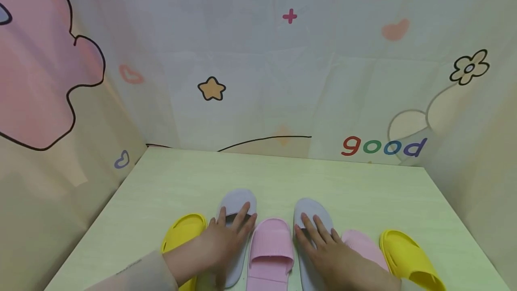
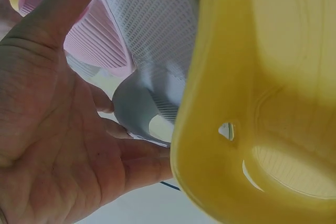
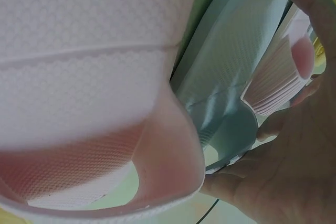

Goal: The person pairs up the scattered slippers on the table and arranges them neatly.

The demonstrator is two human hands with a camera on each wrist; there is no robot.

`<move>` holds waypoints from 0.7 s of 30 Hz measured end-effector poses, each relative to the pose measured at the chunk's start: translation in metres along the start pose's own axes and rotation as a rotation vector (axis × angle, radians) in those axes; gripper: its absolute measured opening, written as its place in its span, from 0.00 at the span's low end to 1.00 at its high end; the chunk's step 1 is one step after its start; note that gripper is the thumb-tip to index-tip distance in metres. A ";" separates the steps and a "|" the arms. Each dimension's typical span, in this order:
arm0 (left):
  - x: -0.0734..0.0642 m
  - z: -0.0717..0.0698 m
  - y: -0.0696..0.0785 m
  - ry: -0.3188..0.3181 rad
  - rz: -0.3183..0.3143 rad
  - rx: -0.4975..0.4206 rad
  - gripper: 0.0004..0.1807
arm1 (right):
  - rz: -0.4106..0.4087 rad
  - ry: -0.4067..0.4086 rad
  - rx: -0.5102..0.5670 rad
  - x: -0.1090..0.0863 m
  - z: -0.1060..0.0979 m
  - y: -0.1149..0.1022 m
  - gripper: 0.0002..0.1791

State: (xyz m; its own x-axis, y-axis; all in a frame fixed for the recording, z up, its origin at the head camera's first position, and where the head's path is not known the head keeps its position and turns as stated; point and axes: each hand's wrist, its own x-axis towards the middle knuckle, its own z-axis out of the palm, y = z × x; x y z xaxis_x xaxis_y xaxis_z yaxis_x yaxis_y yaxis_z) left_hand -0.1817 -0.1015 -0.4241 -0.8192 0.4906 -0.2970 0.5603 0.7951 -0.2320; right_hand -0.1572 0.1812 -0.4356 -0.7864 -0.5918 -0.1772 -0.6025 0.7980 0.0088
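My left hand (image 1: pixel 224 239) rests with spread fingers over the strap of the left grey slipper (image 1: pixel 238 196). Over the right grey slipper (image 1: pixel 313 209) lies my right hand (image 1: pixel 325 246), its fingers extended across the strap. Both grey slippers point away from me, on either side of a pink slipper (image 1: pixel 271 239). In the left wrist view, the fingers reach along the strap of the grey slipper (image 2: pixel 152 19), with the thumb spread apart. The right wrist view shows the right hand's fingers near the toe end of its grey slipper (image 3: pixel 226 61).
A yellow slipper (image 1: pixel 186 229) lies left of the left hand, partly hidden by the forearm. Right of the right hand are another pink slipper (image 1: pixel 365 247) and another yellow slipper (image 1: pixel 408 255). A pale table (image 1: pixel 278 174) holds them, with printed cloth (image 1: pixel 258 102) behind.
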 end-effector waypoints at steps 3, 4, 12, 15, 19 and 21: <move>0.004 -0.003 -0.001 -0.026 -0.014 0.003 0.88 | 0.003 -0.016 0.019 0.002 -0.003 0.001 0.78; 0.005 -0.004 -0.001 -0.031 -0.018 0.003 0.88 | 0.002 -0.020 0.016 0.002 -0.004 0.002 0.78; 0.014 -0.007 -0.006 -0.044 -0.016 -0.036 0.86 | 0.027 -0.073 0.027 0.009 -0.008 0.003 0.81; 0.017 -0.008 -0.007 -0.045 -0.019 -0.013 0.86 | 0.032 -0.086 0.041 0.012 -0.009 0.005 0.81; 0.020 -0.009 -0.008 -0.048 -0.022 -0.005 0.86 | 0.030 -0.089 0.063 0.016 -0.010 0.007 0.82; 0.021 -0.010 -0.009 -0.052 -0.025 -0.004 0.86 | 0.030 -0.094 0.073 0.018 -0.010 0.008 0.83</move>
State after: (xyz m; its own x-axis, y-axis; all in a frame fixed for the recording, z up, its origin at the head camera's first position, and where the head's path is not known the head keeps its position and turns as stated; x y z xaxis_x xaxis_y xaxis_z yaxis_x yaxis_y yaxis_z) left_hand -0.2052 -0.0945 -0.4189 -0.8254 0.4516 -0.3388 0.5392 0.8084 -0.2362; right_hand -0.1775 0.1760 -0.4288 -0.7855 -0.5571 -0.2696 -0.5649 0.8233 -0.0553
